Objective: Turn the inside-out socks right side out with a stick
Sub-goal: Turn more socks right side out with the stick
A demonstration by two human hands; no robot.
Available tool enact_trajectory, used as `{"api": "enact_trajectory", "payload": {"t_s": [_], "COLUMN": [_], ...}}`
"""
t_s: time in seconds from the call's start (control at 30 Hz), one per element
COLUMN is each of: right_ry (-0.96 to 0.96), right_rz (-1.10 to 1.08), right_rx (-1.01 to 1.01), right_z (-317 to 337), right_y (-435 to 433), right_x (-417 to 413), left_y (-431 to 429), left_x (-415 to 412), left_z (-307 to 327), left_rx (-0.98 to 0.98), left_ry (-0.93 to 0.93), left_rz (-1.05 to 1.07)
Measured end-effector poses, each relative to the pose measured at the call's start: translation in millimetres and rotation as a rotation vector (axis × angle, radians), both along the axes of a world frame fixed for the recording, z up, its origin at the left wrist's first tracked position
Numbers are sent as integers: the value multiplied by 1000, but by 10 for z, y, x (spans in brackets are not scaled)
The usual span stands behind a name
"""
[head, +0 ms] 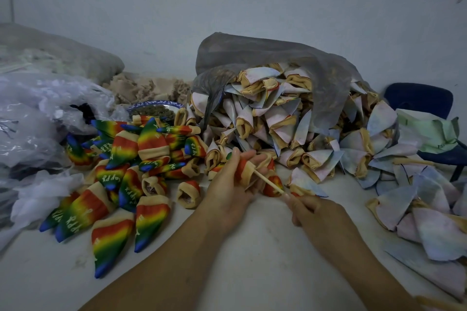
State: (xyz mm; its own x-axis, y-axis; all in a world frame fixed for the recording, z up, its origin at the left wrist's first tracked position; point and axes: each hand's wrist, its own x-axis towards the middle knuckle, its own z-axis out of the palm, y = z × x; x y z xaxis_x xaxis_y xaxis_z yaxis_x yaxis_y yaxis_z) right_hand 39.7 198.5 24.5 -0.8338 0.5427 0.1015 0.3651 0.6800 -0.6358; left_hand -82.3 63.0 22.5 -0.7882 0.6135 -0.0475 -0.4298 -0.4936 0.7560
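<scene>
My left hand [228, 190] grips a rainbow sock [245, 168] by its tan cuff over the table's middle. A thin wooden stick [269, 182] runs out of the cuff toward the lower right, where my right hand [312, 212] pinches its near end. To the left lies a heap of rainbow socks [121, 179] turned right side out. Behind and to the right, a grey mesh bag [326, 88] spills a big pile of pale inside-out socks [278, 131].
White table [252, 260] under my arms. Crumpled clear plastic bags [38, 118] at the left. A patterned bowl [155, 108] behind the rainbow heap. A dark blue chair [419, 101] at the right. More pale socks [429, 217] lie at the right edge.
</scene>
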Motion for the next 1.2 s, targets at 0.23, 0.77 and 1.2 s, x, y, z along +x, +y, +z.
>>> {"api": "enact_trajectory", "payload": {"t_s": [0.23, 0.77, 1.2], "right_ry": [-85, -1, 35], "right_rz": [42, 25, -17], "right_rx": [56, -137, -175], "right_z": [121, -30, -61], "right_y": [133, -30, -207], "right_x": [69, 35, -68], "left_y": [-6, 15, 103], "left_x": [2, 82, 67], "left_z": [9, 12, -96], "left_rx": [-1, -2, -311], "left_ry": [-19, 128, 344], "left_rz": [36, -59, 338]}}
